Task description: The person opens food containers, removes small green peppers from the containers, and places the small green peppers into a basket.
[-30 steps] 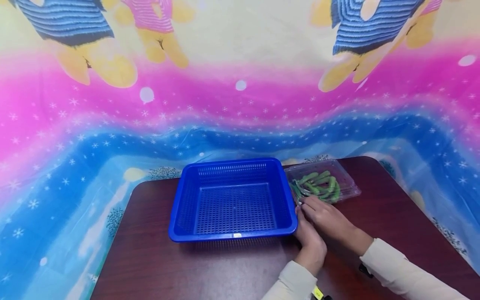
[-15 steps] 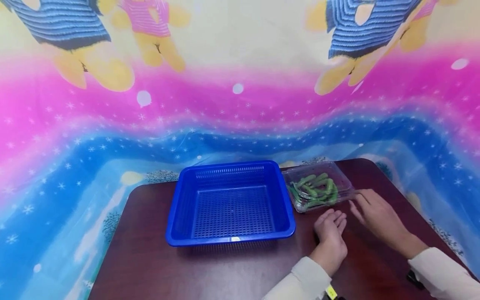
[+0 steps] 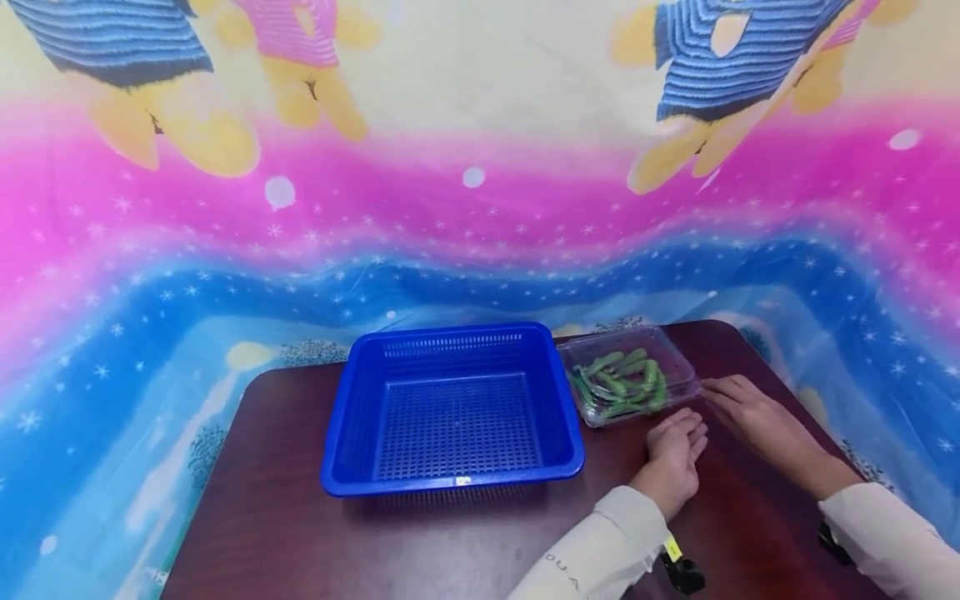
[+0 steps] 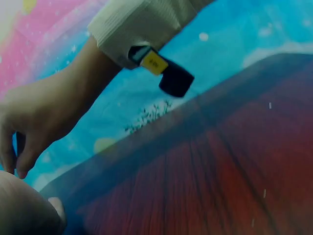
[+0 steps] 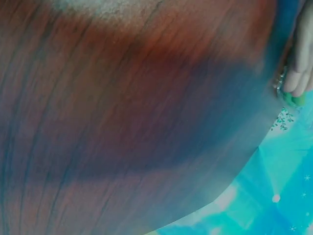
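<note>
A hinged, clear plastic box (image 3: 678, 367) holding several curved green vegetables (image 3: 633, 379) lies to the right of a blue plastic basket (image 3: 457, 417). My right hand (image 3: 757, 417) pinches the box at its near right corner with the fingertips; the left wrist view also shows that hand (image 4: 44, 110), thumb and fingers bent toward each other. My left hand (image 3: 675, 454) is just in front of the box, fingers loosely bent, with nothing seen in it. Part of the left hand (image 4: 24, 205) fills the lower left of its own wrist view.
Both hands are over a dark reddish-brown wooden table (image 3: 285, 500) with rounded corners. Behind it hangs a printed cloth backdrop (image 3: 480, 208). The basket's perforated floor is bare. A small black device (image 3: 681, 575) is strapped at the left wrist.
From the box's near left corner, both hands have moved right. The right hand has taken hold at the near right corner, and the left hand has drawn back in front of the box.
</note>
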